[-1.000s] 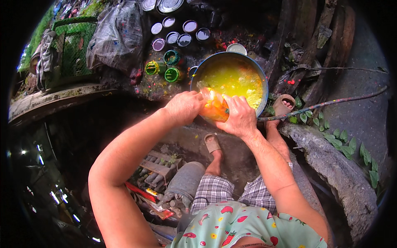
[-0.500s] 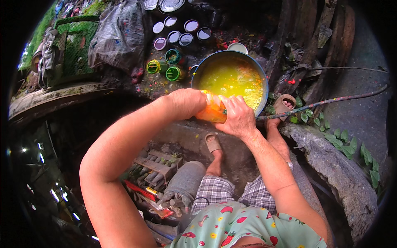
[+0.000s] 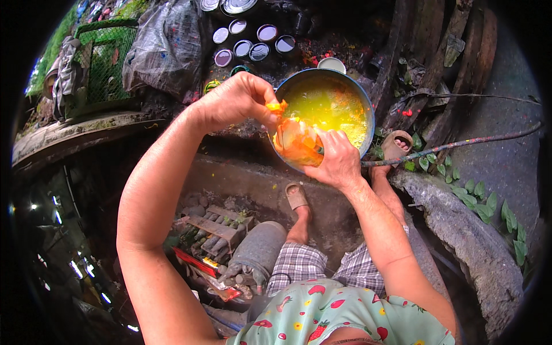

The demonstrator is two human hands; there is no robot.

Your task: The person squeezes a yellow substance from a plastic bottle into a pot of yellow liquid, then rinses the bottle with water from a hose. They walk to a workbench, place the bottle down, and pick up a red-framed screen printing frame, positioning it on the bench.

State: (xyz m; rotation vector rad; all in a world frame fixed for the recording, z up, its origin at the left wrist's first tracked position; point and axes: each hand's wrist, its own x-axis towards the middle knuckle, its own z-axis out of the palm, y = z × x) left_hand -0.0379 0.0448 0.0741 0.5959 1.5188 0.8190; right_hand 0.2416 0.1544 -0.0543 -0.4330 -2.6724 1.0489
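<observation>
My right hand (image 3: 336,162) grips a see-through container (image 3: 294,139) smeared with orange, tilted over the near left edge of a round basin (image 3: 370,100). Yellow-green liquid with foam and orange flecks fills the basin. Just left of the container's upper end, my left hand (image 3: 236,102) pinches a small orange-yellow wad (image 3: 277,107) between thumb and fingers. What the wad is made of cannot be made out. Partly behind my left hand stand a yellow-rimmed jar (image 3: 211,86) and a dark green-rimmed jar (image 3: 241,69).
Several round cans (image 3: 259,52) stand beyond my left hand. A white round lid or can (image 3: 332,65) is at the basin's far edge. A paint-spotted hose (image 3: 448,150) runs right from the basin. A rough stone (image 3: 460,230) lies near my right foot, a grey rounded tank (image 3: 259,250) below.
My left hand has come away from the container, up and to the left, with the orange-yellow wad in its fingers. My right hand keeps the container at the basin's edge.
</observation>
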